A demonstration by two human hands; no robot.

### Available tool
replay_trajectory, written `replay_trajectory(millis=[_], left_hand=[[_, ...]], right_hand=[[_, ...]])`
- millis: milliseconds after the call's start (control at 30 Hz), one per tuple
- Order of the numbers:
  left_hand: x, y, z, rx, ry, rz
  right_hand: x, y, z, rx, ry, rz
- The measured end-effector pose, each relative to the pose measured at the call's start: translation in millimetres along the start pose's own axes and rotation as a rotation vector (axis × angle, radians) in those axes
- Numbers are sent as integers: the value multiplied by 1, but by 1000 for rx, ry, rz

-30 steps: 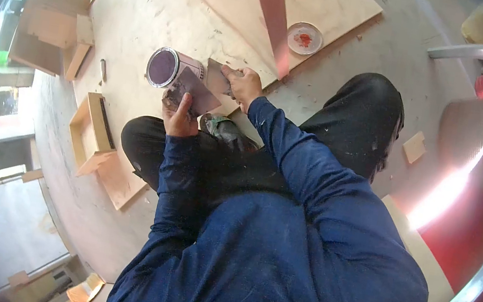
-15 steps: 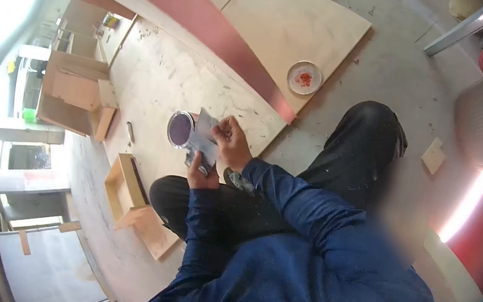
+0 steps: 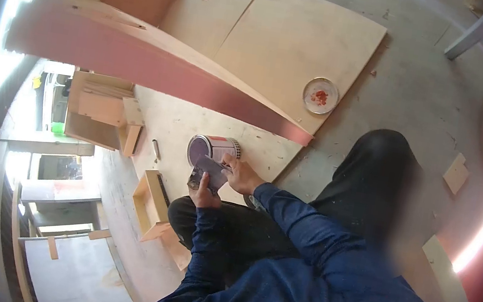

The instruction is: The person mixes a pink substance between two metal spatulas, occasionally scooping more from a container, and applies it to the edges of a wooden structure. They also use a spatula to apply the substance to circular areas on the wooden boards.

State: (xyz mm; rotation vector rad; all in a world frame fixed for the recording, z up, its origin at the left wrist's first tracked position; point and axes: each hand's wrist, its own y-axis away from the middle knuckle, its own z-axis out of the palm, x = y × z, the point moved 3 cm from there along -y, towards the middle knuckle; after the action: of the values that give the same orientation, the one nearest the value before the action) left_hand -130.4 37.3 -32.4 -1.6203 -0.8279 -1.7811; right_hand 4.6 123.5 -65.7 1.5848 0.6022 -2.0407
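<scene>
My left hand is closed round a flat grey scraper, with the thumb on its face. Dark smears show near the scraper's left end. My right hand has its fingers pinched at the right side of the same grey piece; whether it holds a second blade there cannot be made out. Just beyond both hands, a metal tin lies tilted with its open mouth towards the left, showing a purplish-grey inside. The scraper overlaps the tin's lower rim in view.
A long panel with a pinkish-red edge crosses above the tin. A round lid with orange-red residue lies on the pale board. A small wooden drawer stands left of my knee, and wooden boxes stand farther off.
The grey blade at my right hand has come down over the one in my left hand. My view has shifted, so the tin and panel appear lower and farther right.
</scene>
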Motion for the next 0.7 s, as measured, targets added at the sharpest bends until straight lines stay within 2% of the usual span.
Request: replay_trajectory(millis=[67, 133, 200, 267, 333, 400, 433, 533, 667, 700], left_hand=[[2, -3, -1, 54, -20, 26], [2, -3, 2, -52, -39, 61], [-1, -7, -1, 3, -61, 83], [-3, -8, 2, -42, -8, 5], [-5, -10, 0, -1, 8, 45], [0, -9, 0, -53, -202, -5], [-10, -9, 2, -15, 188, -205], [-28, -10, -3, 50, 329, -226], [-28, -14, 2, 64, 242, -217], [-23, -14, 7, 1, 211, -209]], right_hand=[[0, -3, -2, -64, 80, 57], [6, -6, -3, -105, 78, 66], [12, -10, -2, -139, 181, 91], [15, -13, -3, -134, 179, 65], [18, -15, -4, -112, 179, 25], [20, -16, -4, -102, 176, -7], [22, -17, -4, -97, 174, -18], [25, -18, -4, -86, 157, -48], [28, -20, -7, -28, 137, -101], [28, -21, -8, -9, 134, -110]])
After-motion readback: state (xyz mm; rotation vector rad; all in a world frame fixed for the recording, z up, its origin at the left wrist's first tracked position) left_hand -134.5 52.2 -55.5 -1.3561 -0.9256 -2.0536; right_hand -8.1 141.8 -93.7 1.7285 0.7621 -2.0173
